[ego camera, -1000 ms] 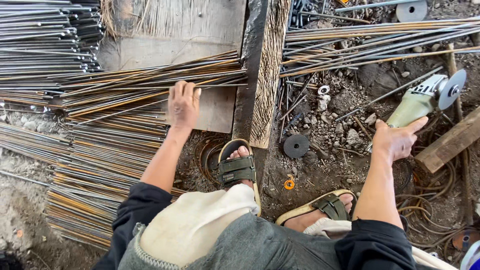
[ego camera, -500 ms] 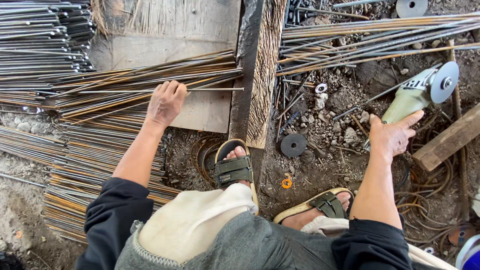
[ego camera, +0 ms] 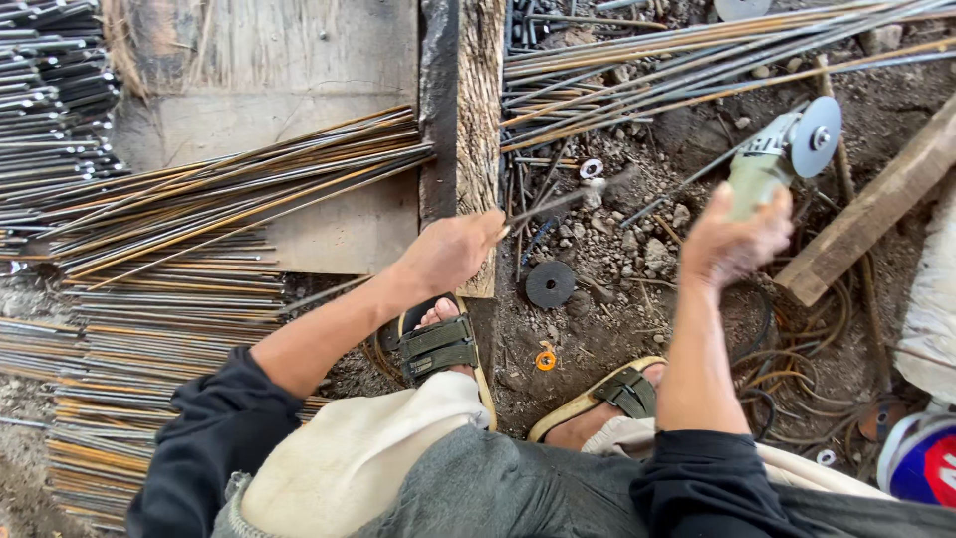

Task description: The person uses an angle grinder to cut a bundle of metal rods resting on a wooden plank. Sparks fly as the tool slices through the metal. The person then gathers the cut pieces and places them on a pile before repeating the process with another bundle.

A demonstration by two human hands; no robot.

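One thin, rusty rod [ego camera: 558,202] in the clenched left hand [ego camera: 450,251]; right hand [ego camera: 735,239] grips a green grinder [ego camera: 782,159].

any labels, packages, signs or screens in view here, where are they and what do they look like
Dark label patch with pale marks: on the grey-green angle grinder's head, just above the right hand.
Round red, white and blue printed object: bottom right corner, cut off by the frame edge.
No signs or screens.

Spare disc [ego camera: 550,284], timber [ego camera: 876,204], sandals [ego camera: 438,344]
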